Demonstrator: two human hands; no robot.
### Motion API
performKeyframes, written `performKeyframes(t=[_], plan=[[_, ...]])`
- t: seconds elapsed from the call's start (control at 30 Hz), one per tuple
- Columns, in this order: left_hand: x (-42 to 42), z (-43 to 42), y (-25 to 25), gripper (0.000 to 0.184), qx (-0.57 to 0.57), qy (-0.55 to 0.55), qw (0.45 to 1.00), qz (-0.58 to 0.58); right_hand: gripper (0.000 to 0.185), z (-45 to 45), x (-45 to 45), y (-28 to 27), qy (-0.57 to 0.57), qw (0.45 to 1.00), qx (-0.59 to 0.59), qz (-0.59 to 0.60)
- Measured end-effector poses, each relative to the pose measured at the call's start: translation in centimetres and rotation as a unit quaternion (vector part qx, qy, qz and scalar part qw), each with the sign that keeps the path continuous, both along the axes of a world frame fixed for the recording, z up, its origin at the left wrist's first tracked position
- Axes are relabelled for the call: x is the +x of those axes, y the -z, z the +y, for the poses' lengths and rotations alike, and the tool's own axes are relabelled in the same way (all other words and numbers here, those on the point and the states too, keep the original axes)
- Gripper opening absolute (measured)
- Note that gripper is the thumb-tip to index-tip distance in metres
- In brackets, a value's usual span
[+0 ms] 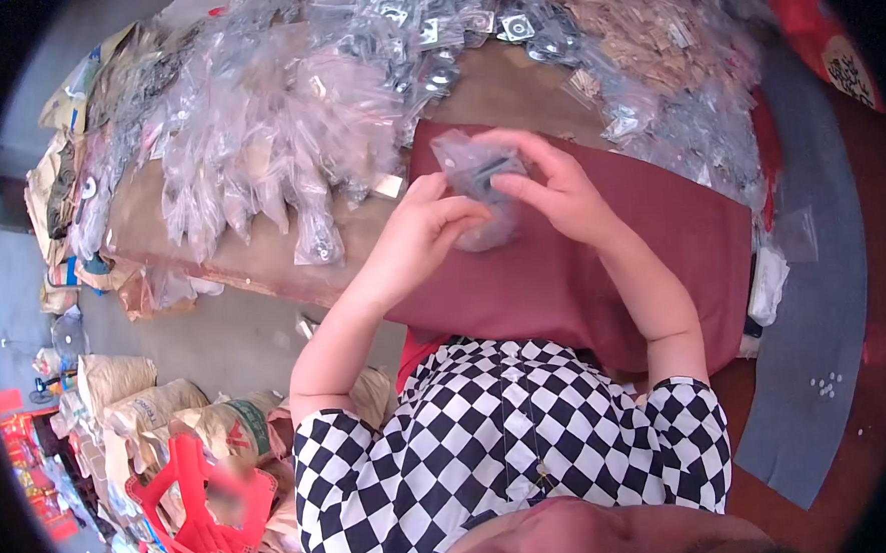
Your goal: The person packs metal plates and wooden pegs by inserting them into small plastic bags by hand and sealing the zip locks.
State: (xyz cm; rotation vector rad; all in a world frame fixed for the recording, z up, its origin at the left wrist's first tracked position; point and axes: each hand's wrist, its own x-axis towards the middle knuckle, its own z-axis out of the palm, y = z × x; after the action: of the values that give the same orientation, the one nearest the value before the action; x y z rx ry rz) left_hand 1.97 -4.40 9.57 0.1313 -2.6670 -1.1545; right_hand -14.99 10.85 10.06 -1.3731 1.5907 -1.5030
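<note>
While many bags of parts (309,113) lie heaped on the worktop (523,87), one clear bag (469,163) is held above the maroon cloth (671,224), not yet laid with them. The left hand (438,220) pinches its near left side, fingers nearly closed; the right hand (559,192) curves more loosely around its far right side. Whether it is sealed, I cannot tell. Its long axis seems to run away from the person, far end leaning left; the mouth end is unclear.

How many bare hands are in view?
2: the left hand on the left side of the small, crinkled clear plastic bag, the right hand on its right. Neither is hidden.
</note>
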Motion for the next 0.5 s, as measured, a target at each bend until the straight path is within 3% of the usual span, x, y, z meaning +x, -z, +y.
performKeyframes(t=[0.07, 0.13, 0.2, 0.27, 0.43, 0.5], plan=[[0.7, -0.3, 0.5, 0.019, 0.039, -0.001, 0.999, 0.030, 0.035, 0.2, -0.1, -0.4, -0.006, 0.999, 0.021, 0.041], [1.0, 0.2, 1.0, 0.020, 0.035, 0.006, 0.998, 0.058, 0.033, 0.8, -0.5, -1.4, -0.061, 0.949, 0.107, 0.292], [1.0, 1.1, 0.8, 0.023, -0.004, 0.023, 0.995, 0.094, 0.024, 1.0, 0.5, -2.7, -0.049, 0.936, 0.112, 0.332], [0.8, 1.9, 0.6, 0.025, -0.023, 0.048, 0.993, 0.105, 0.016, 1.1, 1.3, -4.2, -0.115, 0.858, 0.197, 0.459], [1.1, 2.3, 0.6, 0.024, -0.046, 0.065, 0.991, 0.106, 0.020, 0.9, 2.0, -3.1, -0.145, 0.827, 0.224, 0.495], [1.5, 2.0, 0.3, 0.023, -0.051, 0.056, 0.990, 0.122, 0.034, 1.5, 1.1, -2.9, -0.119, 0.909, 0.072, 0.392]])
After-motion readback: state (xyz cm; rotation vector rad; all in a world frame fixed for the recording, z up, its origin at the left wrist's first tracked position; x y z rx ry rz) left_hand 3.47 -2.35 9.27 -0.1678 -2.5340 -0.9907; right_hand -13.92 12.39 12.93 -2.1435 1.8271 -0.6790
